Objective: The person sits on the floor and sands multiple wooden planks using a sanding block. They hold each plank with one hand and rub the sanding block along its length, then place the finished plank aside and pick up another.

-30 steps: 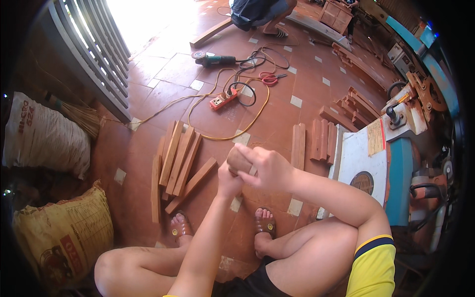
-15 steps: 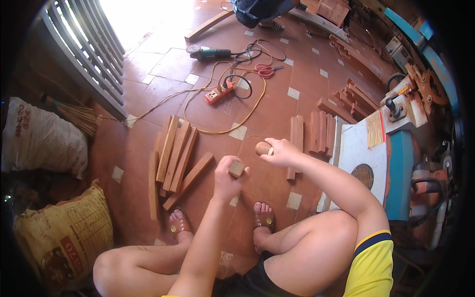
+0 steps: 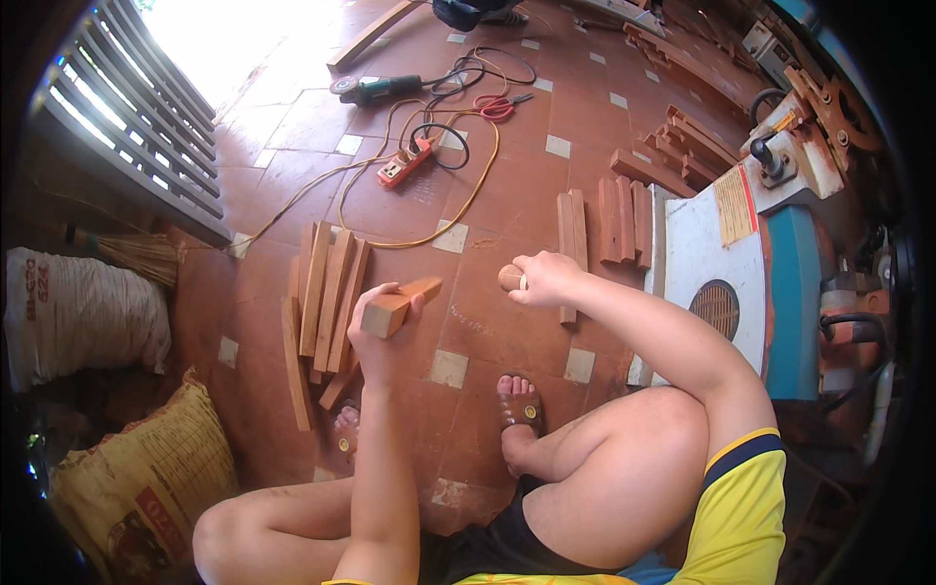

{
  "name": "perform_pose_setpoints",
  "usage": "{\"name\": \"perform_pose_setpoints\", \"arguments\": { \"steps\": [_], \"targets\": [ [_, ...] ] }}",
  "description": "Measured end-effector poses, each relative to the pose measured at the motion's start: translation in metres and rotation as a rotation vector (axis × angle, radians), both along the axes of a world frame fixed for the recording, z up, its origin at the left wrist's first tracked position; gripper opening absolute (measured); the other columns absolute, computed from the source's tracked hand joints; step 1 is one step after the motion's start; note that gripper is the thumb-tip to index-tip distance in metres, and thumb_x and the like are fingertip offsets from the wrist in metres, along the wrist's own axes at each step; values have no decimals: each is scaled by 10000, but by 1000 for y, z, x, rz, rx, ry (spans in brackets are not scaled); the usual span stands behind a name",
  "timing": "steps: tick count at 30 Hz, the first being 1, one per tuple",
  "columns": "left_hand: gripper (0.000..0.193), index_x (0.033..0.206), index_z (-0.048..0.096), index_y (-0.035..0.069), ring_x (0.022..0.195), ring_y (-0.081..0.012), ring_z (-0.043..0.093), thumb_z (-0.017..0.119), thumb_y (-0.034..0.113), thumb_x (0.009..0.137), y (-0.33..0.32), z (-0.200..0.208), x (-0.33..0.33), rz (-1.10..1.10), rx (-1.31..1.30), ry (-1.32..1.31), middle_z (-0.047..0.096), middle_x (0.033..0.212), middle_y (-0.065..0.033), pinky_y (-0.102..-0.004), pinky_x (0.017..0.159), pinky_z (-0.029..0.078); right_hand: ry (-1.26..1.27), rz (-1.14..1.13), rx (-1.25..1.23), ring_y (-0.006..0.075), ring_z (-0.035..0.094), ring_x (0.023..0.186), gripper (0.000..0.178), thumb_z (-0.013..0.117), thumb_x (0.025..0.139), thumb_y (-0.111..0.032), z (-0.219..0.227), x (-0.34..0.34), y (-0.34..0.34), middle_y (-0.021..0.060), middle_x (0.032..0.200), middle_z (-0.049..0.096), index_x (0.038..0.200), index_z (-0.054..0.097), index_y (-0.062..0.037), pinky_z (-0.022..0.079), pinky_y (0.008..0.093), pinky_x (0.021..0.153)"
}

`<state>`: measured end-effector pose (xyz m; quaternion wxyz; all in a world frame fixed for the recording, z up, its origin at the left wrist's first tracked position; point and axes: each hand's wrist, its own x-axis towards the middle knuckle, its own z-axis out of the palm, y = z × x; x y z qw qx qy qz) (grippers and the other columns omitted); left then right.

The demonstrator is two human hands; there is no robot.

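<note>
My left hand [image 3: 370,336] grips a reddish-brown wooden bar [image 3: 402,307]; one square cut end faces me while the other points away to the right. Closed round a small rounded brown piece [image 3: 510,277] with a pale band is my right hand [image 3: 548,279]; the fingers cover most of it, so its kind is unclear. Below and left of the left hand, several wooden strips [image 3: 336,288] lie in a loose pile on the floor. Beyond the right hand stand two more narrow strips [image 3: 572,229], side by side on the tiles.
A white and teal machine [image 3: 717,244] stands at right. Farther off lie an angle grinder [image 3: 375,89], red-handled scissors [image 3: 497,107] and an orange power strip [image 3: 406,164] with looping cords. Full sacks [image 3: 88,312] and a slatted grey gate [image 3: 146,136] line the left. A person [image 3: 468,12] is at the far edge.
My left hand has moved left and turned the bar, so its long side now shows. The right hand keeps its grip on the rounded piece. The view has shifted slightly.
</note>
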<state>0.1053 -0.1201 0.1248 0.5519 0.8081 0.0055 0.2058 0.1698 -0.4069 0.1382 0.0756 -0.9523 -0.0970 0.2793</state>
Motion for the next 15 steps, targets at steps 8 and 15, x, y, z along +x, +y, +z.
{"name": "perform_pose_setpoints", "arguments": {
  "steps": [8, 15],
  "targets": [
    [277, 1114, 709, 4, 974, -160, 678, 851, 106, 899, 9, -57, -1, 20, -101, 69, 710, 1066, -79, -322, 855, 565, 60, 14, -2, 352, 733, 1096, 542, 705, 863, -473, 4, -7, -5, 186, 1143, 765, 1194, 687, -44, 595, 470, 925],
    [261, 1097, 706, 1, 934, -139, 659, 848, 112, 908, 23, -65, 0, 52, -260, 145, 686, 1040, -66, -286, 809, 557, 142, 96, -16, 348, 729, 1111, 560, 755, 826, -464, -7, -6, -10, 188, 1149, 768, 1199, 717, -49, 591, 460, 934]
  ]
}}
